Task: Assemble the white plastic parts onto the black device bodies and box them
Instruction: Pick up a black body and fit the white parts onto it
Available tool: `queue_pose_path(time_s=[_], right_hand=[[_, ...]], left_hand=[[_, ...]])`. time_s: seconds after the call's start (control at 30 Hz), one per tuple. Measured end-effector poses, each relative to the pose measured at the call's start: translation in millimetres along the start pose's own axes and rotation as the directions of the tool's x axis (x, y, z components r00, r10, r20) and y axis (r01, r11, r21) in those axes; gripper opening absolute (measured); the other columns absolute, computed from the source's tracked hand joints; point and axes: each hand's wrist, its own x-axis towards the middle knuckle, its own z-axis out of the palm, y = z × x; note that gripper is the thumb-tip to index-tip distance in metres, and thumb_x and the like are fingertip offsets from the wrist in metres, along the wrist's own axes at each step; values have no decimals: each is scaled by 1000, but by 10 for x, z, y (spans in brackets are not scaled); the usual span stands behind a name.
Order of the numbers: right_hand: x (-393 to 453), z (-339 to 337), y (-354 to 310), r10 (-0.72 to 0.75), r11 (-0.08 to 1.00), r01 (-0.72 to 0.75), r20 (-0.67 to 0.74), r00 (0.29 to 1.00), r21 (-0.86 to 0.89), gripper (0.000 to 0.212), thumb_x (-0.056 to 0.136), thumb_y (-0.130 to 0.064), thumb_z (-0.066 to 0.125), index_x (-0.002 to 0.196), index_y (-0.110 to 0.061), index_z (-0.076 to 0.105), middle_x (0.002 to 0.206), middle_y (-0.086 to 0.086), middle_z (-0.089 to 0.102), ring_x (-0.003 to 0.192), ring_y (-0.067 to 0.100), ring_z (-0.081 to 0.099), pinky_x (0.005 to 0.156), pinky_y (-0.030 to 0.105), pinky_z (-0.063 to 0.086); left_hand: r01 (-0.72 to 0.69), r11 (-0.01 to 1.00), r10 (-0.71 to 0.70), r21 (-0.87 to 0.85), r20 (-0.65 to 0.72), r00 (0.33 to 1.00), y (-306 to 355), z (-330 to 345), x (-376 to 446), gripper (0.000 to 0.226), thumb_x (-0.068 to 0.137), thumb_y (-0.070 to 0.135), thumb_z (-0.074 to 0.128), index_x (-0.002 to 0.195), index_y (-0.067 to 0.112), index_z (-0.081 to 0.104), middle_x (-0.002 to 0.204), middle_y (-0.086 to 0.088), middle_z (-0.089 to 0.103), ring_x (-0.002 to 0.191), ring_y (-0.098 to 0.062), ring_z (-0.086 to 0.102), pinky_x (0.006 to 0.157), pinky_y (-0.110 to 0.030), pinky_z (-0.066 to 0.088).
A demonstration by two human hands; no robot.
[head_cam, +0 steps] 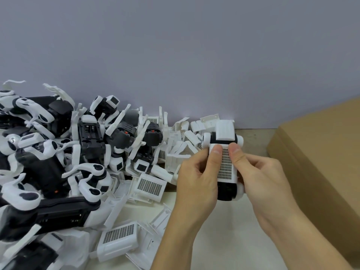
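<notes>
Held above the surface [224, 230]: black device body [226, 191] with white grille cover [226, 164], clasped between left hand [196, 180] and right hand [261, 176].

Thumbs pressed on the cover's far end, fingers curled around both sides; heap of parts [68, 162] left, cardboard box [321, 149] right.

Single head-worn wide-angle view, aimed forward and down at close range. Both hands, left hand [196, 178] and right hand [261, 172], are framed lower centre; the parts pile [78, 162] at left, the cardboard box [321, 152] at right, the wall [175, 45] across the top.
</notes>
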Motion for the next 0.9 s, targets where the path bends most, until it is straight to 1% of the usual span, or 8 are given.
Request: queue_pose_path(time_s=[0.2, 0.33, 0.43, 0.57, 0.67, 0.73, 0.83, 0.9], right_hand=[[-5, 22, 21, 39, 998, -39, 7, 999, 42, 38, 86, -47, 61, 80, -15, 82, 81, 6, 78, 75, 16, 76, 56, 19, 54], [31, -40, 27, 86, 995, -86, 12, 996, 45, 39, 89, -51, 56, 88, -21, 82, 88, 6, 79, 84, 20, 77, 67, 30, 58], [35, -66, 27, 90, 993, -98, 128, 988, 59, 32, 96, -36, 56, 103, -15, 79, 97, 8, 78, 92, 22, 76, 66, 24, 58], [29, -40, 78, -19, 998, 23, 57, 998, -66, 22, 100, -17, 56, 100, -21, 78, 89, -4, 79, 85, 7, 75, 64, 11, 53], [22, -8, 63, -50, 997, 50, -8, 999, -51, 20, 97, -21, 61, 92, -19, 81, 83, -3, 79, 78, 7, 75, 59, 11, 52], [25, -8, 68, -58, 997, 56, -34, 998, -50, 21, 96, -26, 62, 91, -19, 81, 84, -3, 79, 80, 9, 75, 63, 18, 57], [39, -56, 69, 4, 1000, -4, 33, 999, -23, 24, 99, -28, 57, 105, -19, 79, 97, 0, 79, 95, 16, 75, 88, 43, 59], [37, -88, 50, 31, 1000, -31, 86, 996, 0, 25, 100, -23, 55, 112, -17, 76, 104, 4, 78, 102, 21, 73, 95, 51, 55]], left_hand=[[84, 994, -84, -72, -1, 996, -14, 5, -2, 47, 89, 51, 53, 89, 11, 76, 75, -1, 73, 69, -12, 67, 59, -22, 51], [148, 979, -144, -139, 40, 989, -30, 0, 9, 27, 99, 31, 58, 101, 13, 77, 85, 2, 78, 74, -5, 71, 59, -12, 49], [119, 991, -121, -57, -34, 992, -79, -15, 20, 28, 103, 30, 54, 97, 16, 77, 78, 4, 76, 69, -5, 68, 57, -14, 48], [72, 997, -73, -10, -50, 996, -97, -39, 23, 28, 105, 27, 51, 100, 20, 78, 87, -1, 79, 84, -15, 75, 70, -22, 57], [105, 993, -108, -49, -43, 993, -84, -22, 19, 32, 104, 29, 52, 93, 18, 79, 75, 5, 75, 67, -6, 69, 55, -14, 49], [163, 978, -165, -130, -4, 986, -68, -11, 22, 32, 103, 27, 52, 91, 19, 80, 75, 5, 74, 66, -4, 67, 52, -13, 47], [190, 969, -185, -159, 46, 982, -71, -9, 23, 24, 102, 20, 54, 110, 17, 77, 98, -2, 78, 93, -16, 73, 74, -25, 57], [170, 973, -167, -155, 37, 985, -64, -11, 15, 25, 102, 17, 54, 117, 12, 73, 102, -7, 78, 99, -22, 73, 80, -29, 57]])
